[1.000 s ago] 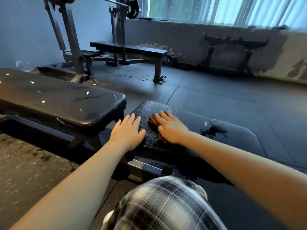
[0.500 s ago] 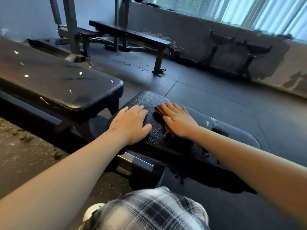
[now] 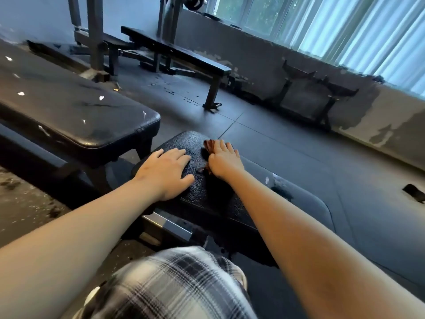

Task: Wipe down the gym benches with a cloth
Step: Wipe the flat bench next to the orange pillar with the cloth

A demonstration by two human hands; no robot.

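Head view shows me mid-wipe: my right hand (image 3: 224, 161), fingers flat, presses the cloth (image 3: 208, 146) onto the bench pad (image 3: 192, 139), left hand (image 3: 164, 171) spread bracing, next sweeping toward the scuffed end.

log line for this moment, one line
step: wipe bench pad | right hand: presses cloth on pad | left hand: flat on pad

Dark rubber floor tiles (image 3: 287, 143) run to a grey wall with peeling paint (image 3: 391, 125) under pale vertical blinds (image 3: 368, 31), with a low black metal stand (image 3: 322, 93) against it, rack uprights (image 3: 95, 38) far left, and a small dark object (image 3: 414, 195) on the floor at right.
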